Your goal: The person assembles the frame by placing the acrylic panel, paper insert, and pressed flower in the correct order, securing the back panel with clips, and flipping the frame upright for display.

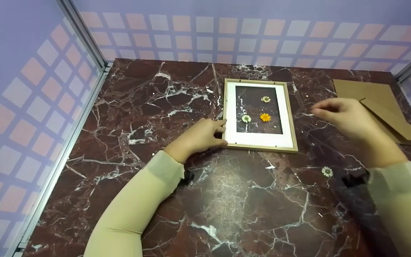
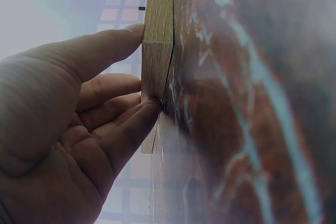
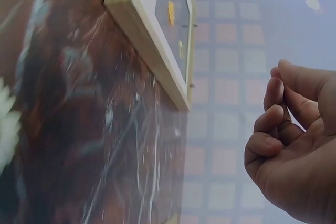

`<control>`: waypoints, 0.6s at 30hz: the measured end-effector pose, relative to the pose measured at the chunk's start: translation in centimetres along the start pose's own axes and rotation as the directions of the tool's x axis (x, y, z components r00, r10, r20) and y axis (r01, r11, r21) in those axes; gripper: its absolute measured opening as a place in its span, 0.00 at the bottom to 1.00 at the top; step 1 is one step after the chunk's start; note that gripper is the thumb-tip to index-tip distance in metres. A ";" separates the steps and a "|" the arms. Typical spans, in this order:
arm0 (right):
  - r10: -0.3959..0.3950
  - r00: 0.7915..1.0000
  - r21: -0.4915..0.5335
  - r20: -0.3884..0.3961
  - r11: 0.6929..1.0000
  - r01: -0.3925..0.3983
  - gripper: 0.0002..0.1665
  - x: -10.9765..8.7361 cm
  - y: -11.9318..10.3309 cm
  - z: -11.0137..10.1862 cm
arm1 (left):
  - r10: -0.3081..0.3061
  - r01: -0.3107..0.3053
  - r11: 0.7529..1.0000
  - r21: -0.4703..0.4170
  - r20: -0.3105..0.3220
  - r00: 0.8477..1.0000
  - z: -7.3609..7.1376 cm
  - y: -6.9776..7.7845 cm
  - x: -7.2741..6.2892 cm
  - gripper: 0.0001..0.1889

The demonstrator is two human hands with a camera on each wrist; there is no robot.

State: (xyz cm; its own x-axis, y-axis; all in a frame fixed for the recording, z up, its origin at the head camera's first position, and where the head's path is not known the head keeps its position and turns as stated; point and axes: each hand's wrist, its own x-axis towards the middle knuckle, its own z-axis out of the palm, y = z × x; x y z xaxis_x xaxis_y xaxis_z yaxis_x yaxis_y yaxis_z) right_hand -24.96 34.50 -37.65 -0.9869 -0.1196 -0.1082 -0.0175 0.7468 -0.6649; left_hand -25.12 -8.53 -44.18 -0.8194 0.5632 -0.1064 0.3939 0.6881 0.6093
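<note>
A lilac wall (image 1: 187, 28) patterned with pink and white squares stands beyond both hands' fingers, and a dark red, white-veined tabletop (image 1: 248, 221) spreads beneath them. The wooden frame (image 1: 291, 117) lies flat just right of the left fingers and to the left of the right fingertips. The left hand (image 1: 205, 134) grips its left edge by the near corner, thumb and fingers bent against the wood. Inside the white mat (image 1: 262, 139), a white flower (image 1: 246, 118) sits nearest those fingers; an orange flower (image 1: 265, 117) and a second pale flower (image 1: 265, 99) lie farther from them. The right hand (image 1: 344, 114) hangs above the table, thumb and forefinger tips pressed together, other fingers curled (nothing shows between them). A loose white flower (image 1: 327, 171) lies nearer the person than the right fingertips. Brown boards (image 1: 362, 87) rest to those fingers' right, partly behind the hand.
</note>
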 end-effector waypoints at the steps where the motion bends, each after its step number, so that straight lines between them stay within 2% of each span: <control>1: 0.004 1.000 0.010 -0.008 1.000 -0.003 0.27 -0.6 0.4 -0.3 | 0.001 -0.001 1.000 0.001 0.000 1.000 0.0 0.0 0.0 0.25; 5: -0.010 0.998 0.062 -0.059 0.998 0.013 0.15 -2.6 1.4 -1.3 | 0.000 0.001 1.000 0.008 -0.009 1.000 0.1 -0.1 0.1 0.26; 8: -0.026 0.994 0.071 -0.105 0.997 0.034 0.10 -3.9 1.9 -1.7 | -0.004 0.004 1.000 0.005 -0.008 1.000 0.1 -0.1 0.1 0.26; 11: -0.032 0.989 0.090 -0.141 0.995 0.045 0.13 -5.5 2.5 -1.7 | -0.004 0.004 1.000 0.000 0.002 1.000 0.2 -0.1 0.1 0.26; 18: -0.037 0.976 0.194 -0.215 0.978 0.080 0.11 -8.9 4.1 -0.5 | -0.005 0.005 1.000 0.000 -0.003 1.000 0.1 -0.1 0.1 0.27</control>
State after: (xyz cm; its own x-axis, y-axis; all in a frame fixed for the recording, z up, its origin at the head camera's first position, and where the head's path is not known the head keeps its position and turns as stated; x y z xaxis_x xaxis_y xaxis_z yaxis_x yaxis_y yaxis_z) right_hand -16.33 38.92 -39.03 -0.9969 -0.0037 0.0785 -0.0654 0.5936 -0.8021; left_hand -25.21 -8.48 -44.36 -0.8226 0.5585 -0.1066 0.3900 0.6906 0.6091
